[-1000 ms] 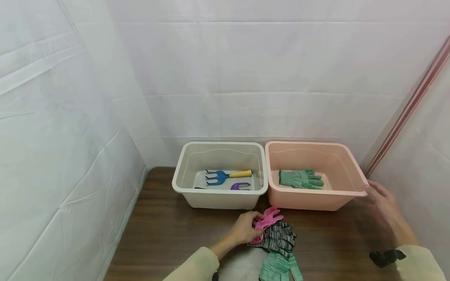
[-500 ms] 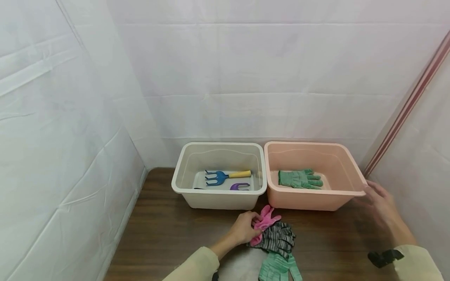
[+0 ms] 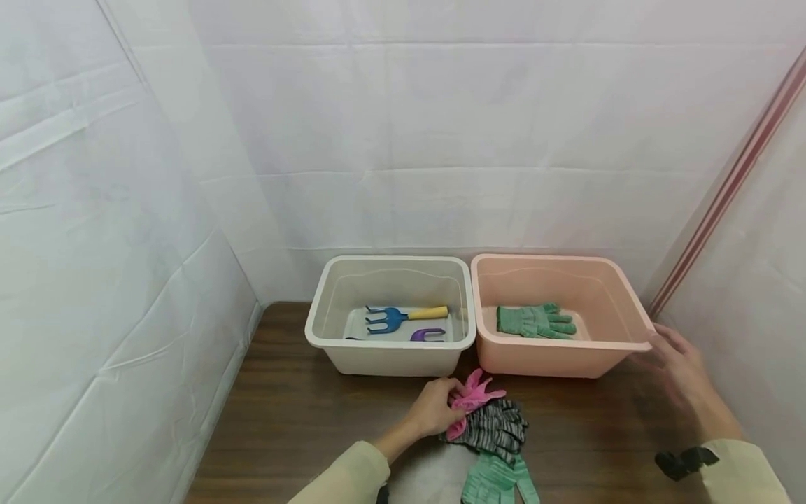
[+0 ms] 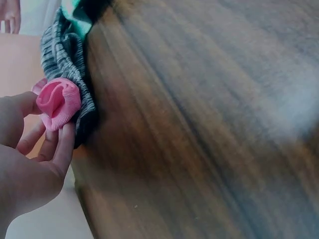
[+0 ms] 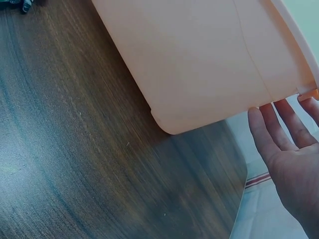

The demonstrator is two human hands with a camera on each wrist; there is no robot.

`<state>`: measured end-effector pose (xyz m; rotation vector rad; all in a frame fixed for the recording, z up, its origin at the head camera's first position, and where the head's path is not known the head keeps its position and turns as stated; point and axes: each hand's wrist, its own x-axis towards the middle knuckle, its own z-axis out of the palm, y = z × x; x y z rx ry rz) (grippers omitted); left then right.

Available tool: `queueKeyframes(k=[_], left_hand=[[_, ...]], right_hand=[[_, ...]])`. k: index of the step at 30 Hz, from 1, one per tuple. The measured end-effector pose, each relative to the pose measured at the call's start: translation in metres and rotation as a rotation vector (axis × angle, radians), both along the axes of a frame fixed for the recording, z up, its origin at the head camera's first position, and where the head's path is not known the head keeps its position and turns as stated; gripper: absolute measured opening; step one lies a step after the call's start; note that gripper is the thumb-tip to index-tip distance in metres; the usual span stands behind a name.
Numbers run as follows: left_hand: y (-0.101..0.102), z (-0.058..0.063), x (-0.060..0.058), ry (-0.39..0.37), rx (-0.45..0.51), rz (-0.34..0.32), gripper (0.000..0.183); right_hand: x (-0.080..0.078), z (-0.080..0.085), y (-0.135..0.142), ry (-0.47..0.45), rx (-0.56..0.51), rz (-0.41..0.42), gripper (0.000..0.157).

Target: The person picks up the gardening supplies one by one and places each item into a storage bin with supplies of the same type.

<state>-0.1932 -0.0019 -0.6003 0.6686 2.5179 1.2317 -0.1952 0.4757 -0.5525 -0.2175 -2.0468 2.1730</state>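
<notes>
Between the thumb and fingers of my left hand is the cuff of a pink glove, its opening facing the left wrist camera. That glove lies over a black-and-grey knitted glove, which overlaps a green glove nearer to me. My right hand is at the right end of the peach bin; in the right wrist view its extended fingertips touch the outer wall and the thumb is at the rim. Inside that bin lies a green glove.
Left of the peach bin stands an off-white bin, holding a blue hand fork with a yellow handle and a purple pronged tool. Both bins stand at the back of the brown wooden table, before a white sheet.
The pink glove's fingers have shifted slightly in the left hand's grip. The right hand stays at the peach bin, and the bins and other gloves keep their places.
</notes>
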Motion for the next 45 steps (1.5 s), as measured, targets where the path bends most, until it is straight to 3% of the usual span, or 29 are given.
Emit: queueKeyframes(k=[5,10,22,32,45], left_hand=[[-0.003,0.008,-0.007,0.004,0.012,-0.014,0.027],[-0.007,0.016,-0.009,-0.041,0.03,-0.018,0.028],[-0.012,0.038,-0.007,-0.125,0.046,-0.05,0.025],[-0.018,0.05,-0.008,-0.067,0.019,-0.122,0.023],[-0.018,0.077,-0.008,-0.009,0.026,-0.218,0.019]], right_hand=[[-0.002,0.0,-0.001,-0.001,0.01,-0.01,0.047],[-0.003,0.0,-0.002,-0.036,0.03,-0.037,0.05],[0.003,0.001,-0.003,0.017,-0.024,-0.019,0.038],[0.0,-0.001,-0.004,0.078,-0.123,-0.004,0.028],[0.002,-0.001,-0.004,0.048,-0.069,-0.011,0.035]])
